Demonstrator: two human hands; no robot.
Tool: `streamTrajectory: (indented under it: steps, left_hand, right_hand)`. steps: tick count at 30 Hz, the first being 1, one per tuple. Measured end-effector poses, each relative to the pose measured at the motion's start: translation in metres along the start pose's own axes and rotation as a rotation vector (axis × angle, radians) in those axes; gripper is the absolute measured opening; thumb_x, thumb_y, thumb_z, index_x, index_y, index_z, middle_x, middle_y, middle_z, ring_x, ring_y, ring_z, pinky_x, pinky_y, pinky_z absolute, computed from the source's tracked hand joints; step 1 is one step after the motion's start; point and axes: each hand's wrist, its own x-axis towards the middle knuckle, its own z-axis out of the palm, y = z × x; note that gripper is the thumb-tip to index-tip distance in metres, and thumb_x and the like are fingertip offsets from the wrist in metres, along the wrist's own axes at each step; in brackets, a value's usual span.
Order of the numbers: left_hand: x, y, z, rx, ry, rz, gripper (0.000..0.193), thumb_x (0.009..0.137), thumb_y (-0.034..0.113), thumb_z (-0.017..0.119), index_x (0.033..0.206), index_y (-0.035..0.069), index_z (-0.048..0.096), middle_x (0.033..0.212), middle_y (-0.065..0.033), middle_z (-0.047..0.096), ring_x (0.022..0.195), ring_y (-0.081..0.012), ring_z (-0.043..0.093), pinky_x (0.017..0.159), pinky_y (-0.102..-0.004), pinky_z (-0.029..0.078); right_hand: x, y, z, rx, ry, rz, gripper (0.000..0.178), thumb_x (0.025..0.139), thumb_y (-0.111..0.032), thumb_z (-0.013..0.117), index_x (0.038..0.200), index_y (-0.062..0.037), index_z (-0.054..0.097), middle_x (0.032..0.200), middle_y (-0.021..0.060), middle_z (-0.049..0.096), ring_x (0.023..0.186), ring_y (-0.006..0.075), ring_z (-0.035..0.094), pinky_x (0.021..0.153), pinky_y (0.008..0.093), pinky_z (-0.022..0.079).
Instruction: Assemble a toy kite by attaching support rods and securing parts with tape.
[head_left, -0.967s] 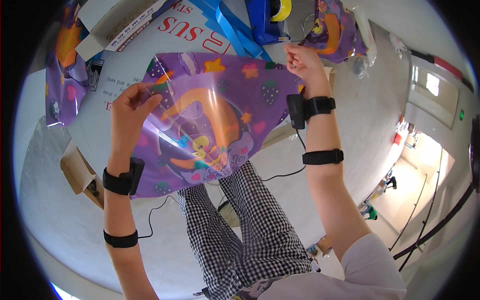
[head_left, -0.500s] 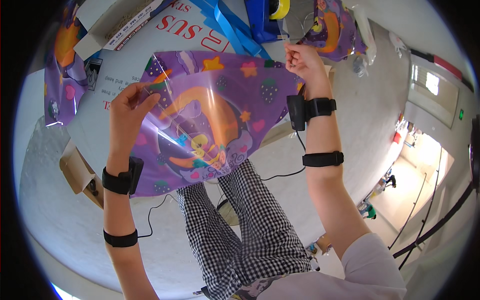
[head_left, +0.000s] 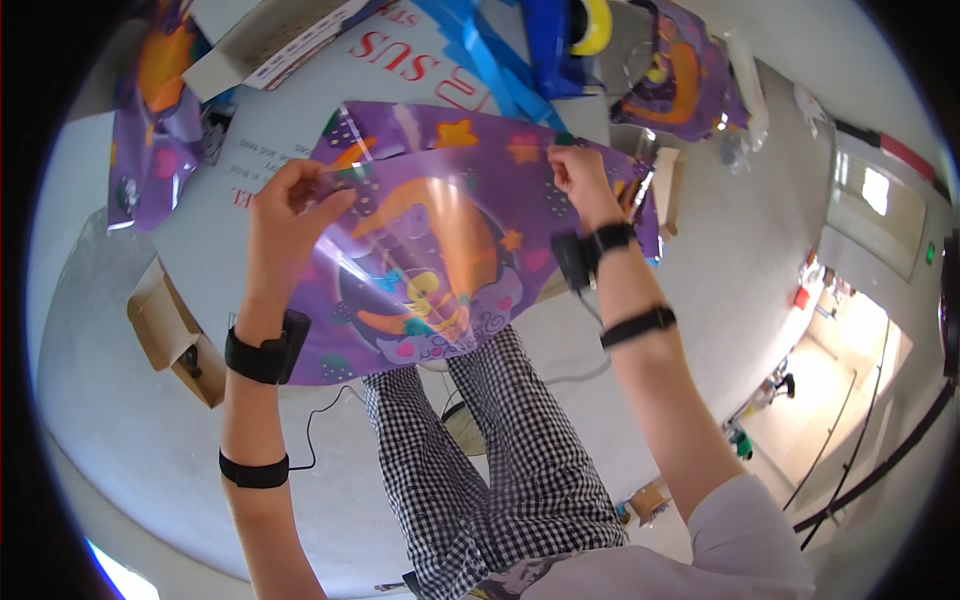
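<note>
One purple printed sheet [head_left: 430, 255] is spanning mid-frame; left hand [head_left: 285, 215] is pinching its upper-left edge, right hand [head_left: 582, 182] clenching over upper right, contents unclear. Slick surface could be slipping or creasing if hands are pulling unevenly.

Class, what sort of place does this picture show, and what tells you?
Probably an indoor workroom, perhaps for packing: a blue tape dispenser and blue ribbon lie beyond a glossy purple patterned sheet, with an open cardboard box to the left.
</note>
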Motion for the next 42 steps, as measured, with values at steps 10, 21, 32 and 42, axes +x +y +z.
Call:
streamTrajectory:
  steps: [10, 21, 32, 42]
  left_hand:
    - [-0.02, 0.027, 0.002, -0.106, -0.006, 0.024, 0.022, 0.083, 0.003, 0.07, 0.102, -0.002, 0.061, 0.089, 0.0004, 0.062, 0.083, -0.0057, 0.056, 0.075, -0.0205, 0.045]
    - [-0.016, 0.032, 0.011, -0.339, 0.051, -0.026, 0.024, 0.096, 0.02, 0.059, 0.103, -0.002, 0.064, 0.088, -0.0008, 0.066, 0.078, -0.0041, 0.056, 0.07, -0.0188, 0.045]
    - [-0.002, 0.038, 0.022, -0.42, 0.089, 0.02, 0.018, 0.094, 0.019, 0.059, 0.095, 0.001, 0.063, 0.071, -0.0013, 0.062, 0.064, -0.0049, 0.055, 0.055, -0.0204, 0.043]
    - [-0.004, 0.027, 0.022, -0.377, 0.088, -0.009, 0.025, 0.096, 0.024, 0.059, 0.093, 0.0, 0.064, 0.075, -0.0016, 0.063, 0.069, -0.0053, 0.056, 0.063, -0.0204, 0.045]
  right_hand:
    - [-0.177, -0.068, 0.133, -0.696, -0.349, -1.395, 0.033, 0.079, -0.001, 0.064, 0.109, -0.0146, 0.067, 0.087, 0.0039, 0.06, 0.088, 0.0237, 0.06, 0.078, 0.0362, 0.048]
    - [-0.175, -0.091, 0.146, -1.047, -0.37, -1.882, 0.048, 0.075, 0.005, 0.061, 0.114, -0.02, 0.069, 0.105, 0.0015, 0.06, 0.096, 0.0225, 0.056, 0.083, 0.0314, 0.047]
    - [-0.178, -0.08, 0.168, 0.085, -0.61, -0.461, 0.034, 0.096, -0.027, 0.058, 0.117, -0.0006, 0.063, 0.122, 0.0091, 0.06, 0.113, 0.0164, 0.057, 0.092, 0.0281, 0.046]
    - [-0.154, -0.091, 0.175, -0.049, -0.767, -0.292, 0.018, 0.089, -0.018, 0.066, 0.097, -0.0031, 0.071, 0.092, 0.0078, 0.071, 0.088, 0.0151, 0.068, 0.08, 0.0243, 0.049]
